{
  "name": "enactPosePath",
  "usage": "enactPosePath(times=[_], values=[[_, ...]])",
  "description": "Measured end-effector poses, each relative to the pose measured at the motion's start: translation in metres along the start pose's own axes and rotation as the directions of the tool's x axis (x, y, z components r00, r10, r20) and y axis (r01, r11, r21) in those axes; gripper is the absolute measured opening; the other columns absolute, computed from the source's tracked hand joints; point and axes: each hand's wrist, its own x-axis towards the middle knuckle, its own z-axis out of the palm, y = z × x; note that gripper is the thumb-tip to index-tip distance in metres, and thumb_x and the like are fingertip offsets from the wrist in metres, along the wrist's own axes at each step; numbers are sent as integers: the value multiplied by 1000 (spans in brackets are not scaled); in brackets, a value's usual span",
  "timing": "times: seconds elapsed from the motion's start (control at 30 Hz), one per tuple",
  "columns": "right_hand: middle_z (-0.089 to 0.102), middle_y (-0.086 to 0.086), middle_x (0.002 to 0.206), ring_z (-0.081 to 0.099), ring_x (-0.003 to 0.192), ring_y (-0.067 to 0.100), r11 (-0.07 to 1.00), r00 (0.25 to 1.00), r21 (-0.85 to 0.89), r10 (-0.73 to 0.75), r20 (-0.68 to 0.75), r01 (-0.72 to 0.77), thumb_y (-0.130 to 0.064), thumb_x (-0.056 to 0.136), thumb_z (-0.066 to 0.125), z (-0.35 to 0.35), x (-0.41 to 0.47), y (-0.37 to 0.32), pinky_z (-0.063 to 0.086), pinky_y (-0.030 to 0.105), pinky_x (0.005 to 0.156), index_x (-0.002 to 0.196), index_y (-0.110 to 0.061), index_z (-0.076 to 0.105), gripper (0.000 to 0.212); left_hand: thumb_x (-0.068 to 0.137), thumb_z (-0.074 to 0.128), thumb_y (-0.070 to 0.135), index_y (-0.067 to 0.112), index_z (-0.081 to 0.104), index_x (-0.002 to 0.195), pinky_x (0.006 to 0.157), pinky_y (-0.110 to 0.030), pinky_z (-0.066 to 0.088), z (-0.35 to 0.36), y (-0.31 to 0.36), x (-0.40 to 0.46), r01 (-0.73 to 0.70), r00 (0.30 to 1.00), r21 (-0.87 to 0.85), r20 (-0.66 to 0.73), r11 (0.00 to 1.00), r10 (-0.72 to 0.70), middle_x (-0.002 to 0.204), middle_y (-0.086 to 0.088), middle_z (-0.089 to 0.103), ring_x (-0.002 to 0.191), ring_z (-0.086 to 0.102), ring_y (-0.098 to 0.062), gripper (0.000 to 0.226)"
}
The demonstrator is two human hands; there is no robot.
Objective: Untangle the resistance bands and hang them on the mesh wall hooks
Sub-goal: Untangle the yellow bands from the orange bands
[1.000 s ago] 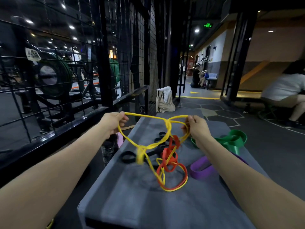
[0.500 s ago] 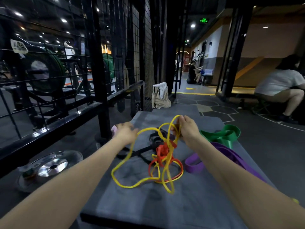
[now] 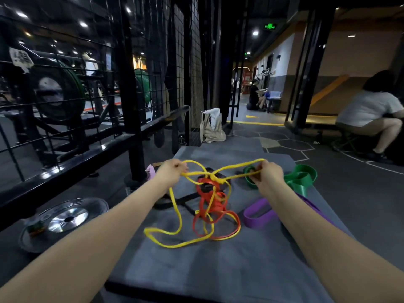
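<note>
While my left hand and right hand each pinch the yellow band above the grey mat, its knot snags the red band, whose lower loops rest on the mat beside the purple band.

You worked in dim light: small ceiling spots glared at eleven o'clock, a warmer glow sat at two o'clock. Wide-angle bending curved the edges, and the whole frame looked soft, slightly blurred.
</note>
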Motion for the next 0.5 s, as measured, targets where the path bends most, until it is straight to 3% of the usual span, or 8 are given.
enactPosePath(times=[0.07,0.13,0.2,0.3,0.37,0.43,0.5], values=[[42,9,63,44,54,19,984,993,144,114,-34,-108,0,95,35,-9,-1,0,40,32,55,65,-9,41,32,99,43,14,14,55,71,42,-20,26,-13,-13,8,98,988,-43,-112,994,-102,43,11,46,50,33,-9,30],[45,7,53,43,45,16,976,991,172,135,9,-134,-4,94,44,-11,-7,3,39,30,55,66,-9,43,29,99,40,18,11,55,69,39,-21,25,-20,-22,12,155,972,-52,-172,987,-162,52,1,45,46,31,-14,34],[43,4,49,41,43,15,998,993,27,59,98,-62,-16,90,59,-10,-8,11,37,30,55,66,-9,47,28,100,38,21,10,53,67,35,-19,24,-21,-31,13,190,960,-59,-200,980,-198,55,-5,43,44,30,-17,38],[37,5,61,36,55,17,954,977,-282,-41,209,101,-24,85,67,-7,-2,26,35,30,53,71,-8,50,28,100,39,20,10,54,70,36,-20,26,-19,-32,12,196,948,-70,-241,978,-207,55,-4,41,45,32,-17,35],[38,5,59,38,52,16,962,996,-266,-41,85,62,-18,89,62,-9,6,31,37,29,50,64,-10,47,30,99,39,19,3,59,84,46,-24,33,-22,-34,13,253,919,-109,-283,961,-274,62,-6,47,51,42,-23,30],[45,6,61,44,51,17,982,995,-185,6,-103,-25,-17,94,53,-18,13,34,39,25,42,66,-11,47,29,98,40,23,-6,59,108,68,-32,49,-31,-43,17,337,862,-136,-354,932,-364,86,-17,60,82,61,-39,36],[47,7,65,46,53,16,989,972,-63,120,-200,-135,-10,95,45,-35,18,41,40,23,39,68,-11,45,27,95,44,26,-10,57,113,92,-45,50,-43,-62,22,438,785,-147,-418,887,-457,113,-25,62,108,59,-42,43]])
